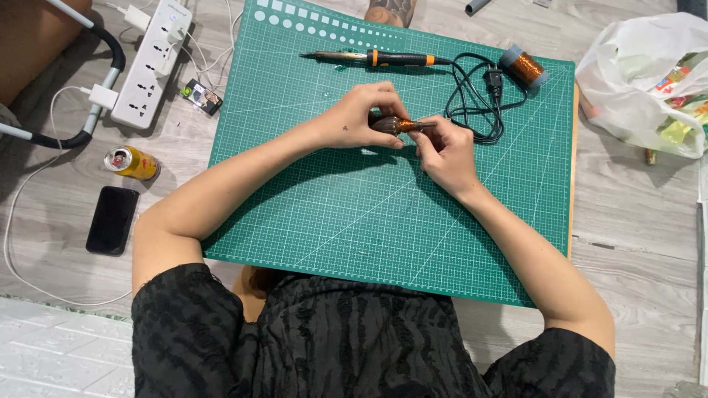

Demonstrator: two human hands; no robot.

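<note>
At the far left of the floor a white power strip (153,65) lies with white plugs in it, and a small dark box (202,96) sits just beside its near end. Nearer to you on that side a yellow and red drink can (132,162) lies on its side, with a black phone (112,220) flat on the floor just near of it. Your work sits on the green cutting mat (354,221), which covers the middle of the floor. Your left hand (361,118) is closed around the dark, rounded end of a small part wound with copper wire (398,125), thumb and fingers curled tight on it above the mat's far half. Your right hand (442,151) meets it from the right, fingertips pinched together on the coppery end of that same part, so both hands touch through it. Farther away on the mat a soldering iron (376,57) with an orange and black handle lies across, tip pointing left, and its black cord (476,103) loops just right of your hands. A spool of copper wire (525,68) rests at the mat's far right corner. Off the mat to the far right a white plastic bag (645,81) holds colourful packets.
</note>
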